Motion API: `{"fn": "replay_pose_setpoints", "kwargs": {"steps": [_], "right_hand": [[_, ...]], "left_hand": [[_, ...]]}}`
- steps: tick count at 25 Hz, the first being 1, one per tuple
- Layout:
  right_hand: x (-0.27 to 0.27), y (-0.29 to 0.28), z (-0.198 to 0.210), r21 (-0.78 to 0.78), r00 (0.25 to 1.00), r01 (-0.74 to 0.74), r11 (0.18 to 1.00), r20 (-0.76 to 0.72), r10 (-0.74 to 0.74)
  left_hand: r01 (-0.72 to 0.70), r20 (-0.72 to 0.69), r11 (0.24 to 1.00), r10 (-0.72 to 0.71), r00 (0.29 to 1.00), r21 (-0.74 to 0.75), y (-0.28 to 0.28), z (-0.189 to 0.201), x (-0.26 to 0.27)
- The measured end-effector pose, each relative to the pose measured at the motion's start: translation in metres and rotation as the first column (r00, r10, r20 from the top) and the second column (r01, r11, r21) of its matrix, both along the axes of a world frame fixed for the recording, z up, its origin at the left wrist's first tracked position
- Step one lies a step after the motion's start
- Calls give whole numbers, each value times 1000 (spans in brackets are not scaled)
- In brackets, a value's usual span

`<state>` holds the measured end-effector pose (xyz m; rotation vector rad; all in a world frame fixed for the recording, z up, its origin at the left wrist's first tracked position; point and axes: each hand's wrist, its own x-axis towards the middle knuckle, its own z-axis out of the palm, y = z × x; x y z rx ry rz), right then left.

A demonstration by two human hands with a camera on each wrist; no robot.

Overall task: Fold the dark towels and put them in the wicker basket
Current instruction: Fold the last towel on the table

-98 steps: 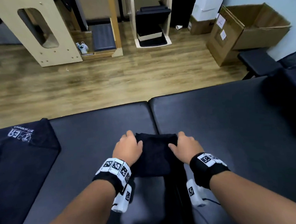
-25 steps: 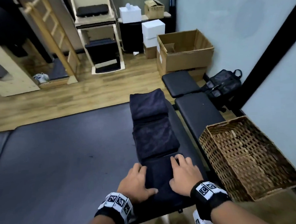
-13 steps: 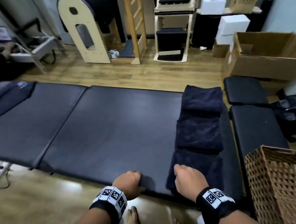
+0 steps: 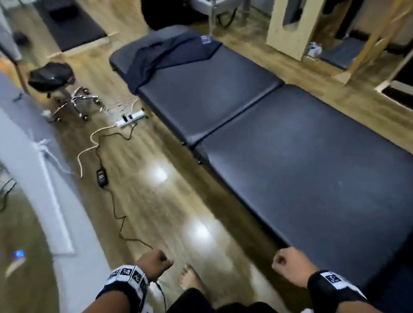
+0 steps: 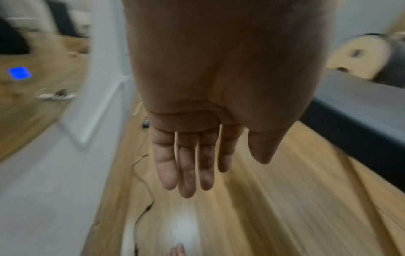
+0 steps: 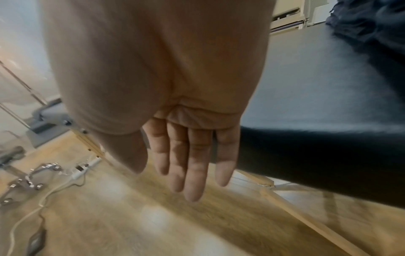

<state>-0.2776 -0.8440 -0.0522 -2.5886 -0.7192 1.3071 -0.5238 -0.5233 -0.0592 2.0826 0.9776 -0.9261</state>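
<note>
An unfolded dark towel with a pale logo lies crumpled over the far end of the long black padded table. My left hand hangs over the wooden floor beside the table, its fingers relaxed and holding nothing. Empty too is my right hand, near the table's front edge with its fingers hanging straight. A dark folded towel shows at the top right of the right wrist view, on the table. The wicker basket is out of view.
A black rolling stool stands at the left. A white power strip, cables and a black adapter lie on the floor along the table. A white wall closes the left side. Wooden equipment stands beyond the table.
Both hands have come off the folded towel and the table edge and now hang free. The view has swung left along the table, so the folded towels and basket left the head view.
</note>
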Motion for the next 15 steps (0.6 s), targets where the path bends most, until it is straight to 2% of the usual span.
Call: {"fn": "replay_pose_setpoints", "kwargs": {"steps": [3, 6, 11, 15], "right_hand": [[7, 39, -10, -173, 991, -125, 977, -65, 116], [21, 97, -4, -263, 982, -187, 946, -44, 182], [37, 216, 11, -215, 954, -293, 931, -12, 298], [51, 321, -3, -197, 901, -429, 882, -24, 433]], "left_hand": [[-186, -4, 981, 186, 983, -52, 45, -9, -49], [-317, -45, 943, 314, 949, -99, 85, -16, -88], [-444, -68, 882, 439, 896, -159, 133, -31, -113], [-523, -119, 825, 509, 852, -213, 183, -39, -106]]}}
